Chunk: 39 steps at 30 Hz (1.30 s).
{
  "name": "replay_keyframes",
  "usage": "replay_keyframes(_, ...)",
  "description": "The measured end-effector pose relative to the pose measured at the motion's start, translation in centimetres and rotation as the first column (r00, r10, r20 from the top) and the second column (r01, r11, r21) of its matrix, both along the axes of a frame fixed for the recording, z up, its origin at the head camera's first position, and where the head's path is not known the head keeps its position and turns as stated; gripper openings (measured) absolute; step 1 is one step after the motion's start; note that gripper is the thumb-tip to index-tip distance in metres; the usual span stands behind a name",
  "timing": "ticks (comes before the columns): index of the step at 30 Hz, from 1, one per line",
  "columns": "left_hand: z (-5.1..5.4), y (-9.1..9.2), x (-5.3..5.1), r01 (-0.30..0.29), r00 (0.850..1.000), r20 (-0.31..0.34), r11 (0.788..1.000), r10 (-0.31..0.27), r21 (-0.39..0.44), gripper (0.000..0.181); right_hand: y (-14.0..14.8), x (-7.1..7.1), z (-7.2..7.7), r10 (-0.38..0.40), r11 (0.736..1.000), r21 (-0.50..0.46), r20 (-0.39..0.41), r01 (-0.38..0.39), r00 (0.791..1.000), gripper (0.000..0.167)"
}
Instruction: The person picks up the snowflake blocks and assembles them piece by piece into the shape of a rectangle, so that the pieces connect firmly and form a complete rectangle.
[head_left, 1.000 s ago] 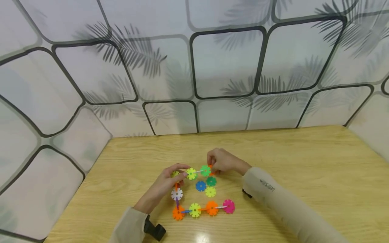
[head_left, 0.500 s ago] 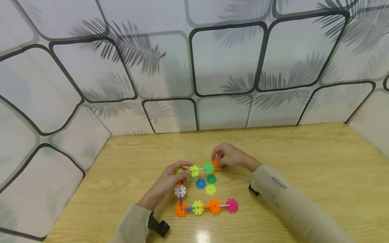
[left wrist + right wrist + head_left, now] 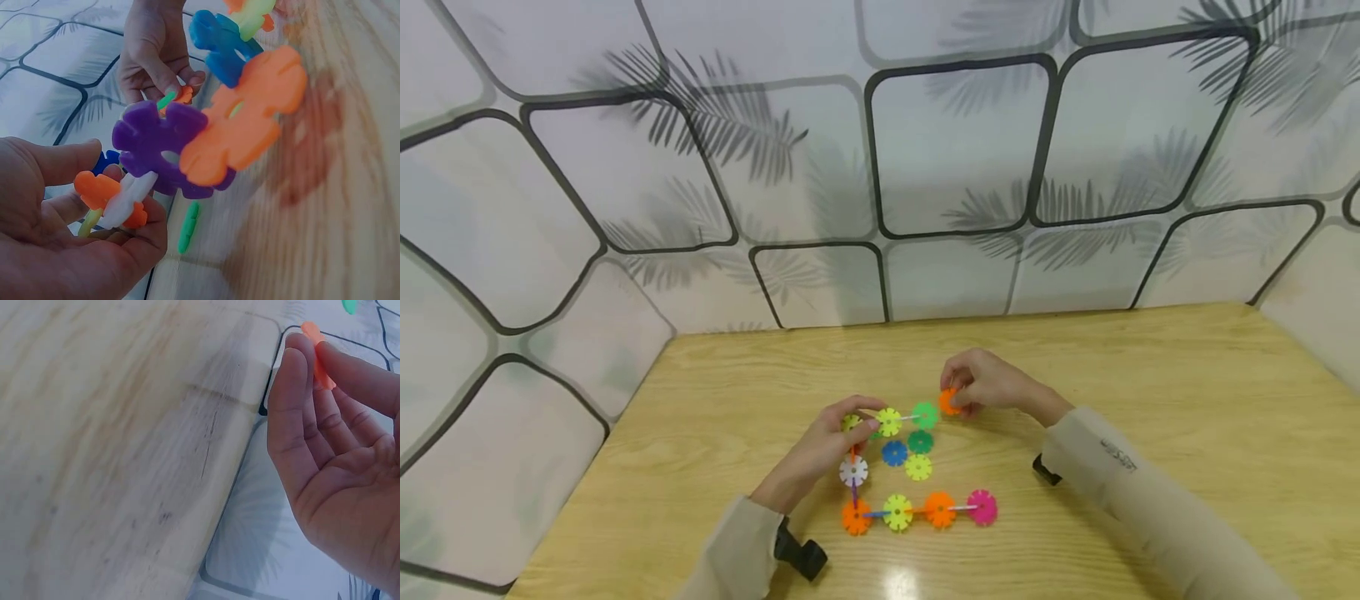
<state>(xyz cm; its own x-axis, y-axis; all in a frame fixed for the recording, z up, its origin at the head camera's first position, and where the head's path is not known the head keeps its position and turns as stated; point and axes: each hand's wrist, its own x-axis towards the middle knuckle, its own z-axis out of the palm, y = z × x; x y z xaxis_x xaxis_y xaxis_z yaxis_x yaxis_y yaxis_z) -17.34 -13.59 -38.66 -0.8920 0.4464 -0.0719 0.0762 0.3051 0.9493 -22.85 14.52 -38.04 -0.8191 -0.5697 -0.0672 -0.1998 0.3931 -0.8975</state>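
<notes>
Notched plastic snowflake discs, slotted together, form a three-sided chain [image 3: 898,512]. My left hand [image 3: 820,450] grips the chain at its far left corner, fingers and thumb around the yellow discs. In the left wrist view a purple disc [image 3: 156,147] and an orange disc [image 3: 247,115] extend from that hand [image 3: 81,231]. A green disc [image 3: 925,415] ends the chain's far side. To its right, my right hand [image 3: 988,383] pinches a single orange disc [image 3: 950,402] between thumb and fingers, apart from the green one. The right wrist view shows this orange disc [image 3: 319,356] edge-on.
Inside the chain lie a blue disc [image 3: 894,452], a dark green disc [image 3: 921,442] and a yellow disc [image 3: 918,467] on the wooden table [image 3: 1112,375]. A pink disc [image 3: 982,507] ends the near side. A patterned wall covering [image 3: 955,275] stands behind.
My right hand has moved right with the orange disc, and a gap now shows between it and the green disc. The left hand and chain have shifted slightly right.
</notes>
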Motion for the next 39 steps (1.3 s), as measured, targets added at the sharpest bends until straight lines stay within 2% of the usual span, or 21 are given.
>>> replay_keyframes(8,0.1,0.1,0.1,-0.004,1.000,-0.011,0.999,0.003,-0.037,0.030,0.7,0.5,0.2,0.007,1.000,-0.003,-0.029,-0.007,1.000,0.010)
replay_keyframes(16,-0.1,0.5,-0.1,0.020,1.000,-0.017,1.000,-0.020,-0.023,0.031,1.0,1.0,0.4,0.022,1.000,-0.018,-0.031,-0.022,0.999,0.012)
replay_keyframes(29,-0.2,0.6,-0.1,0.010,1.000,0.017,1.000,-0.009,-0.030,0.031,1.0,1.9,0.2,0.035,0.999,-0.033,-0.045,-0.037,0.998,0.013)
replay_keyframes(39,-0.5,0.7,-0.2,0.023,1.000,0.014,0.999,-0.022,-0.039,0.030,0.6,2.5,0.1,0.021,0.999,-0.047,-0.064,-0.024,0.998,0.014)
